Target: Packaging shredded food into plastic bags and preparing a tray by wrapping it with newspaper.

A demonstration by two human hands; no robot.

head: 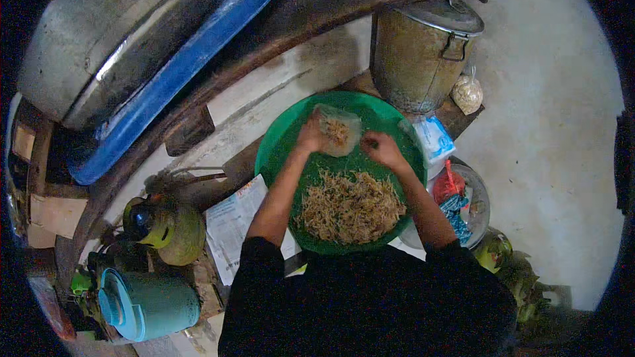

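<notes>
My left hand [311,132] grips the left side of a clear plastic bag [349,146], which has a small amount of brownish shredded food inside. Just right of the bag is my right hand [379,148], its fingers curled together; whether something small is between them cannot be made out. Both hands are above a large round green basin [275,134]. A wide heap of pale brown shredded food [352,208] lies in the near half of the basin, between my forearms.
A tall lidded metal pot [419,59] stands beyond the basin. To the right are a blue-and-white packet [436,139] and a bowl [481,198] holding a red bag [449,183]. Printed paper [233,228], a kettle [183,233] and a turquoise jug [163,305] are at left.
</notes>
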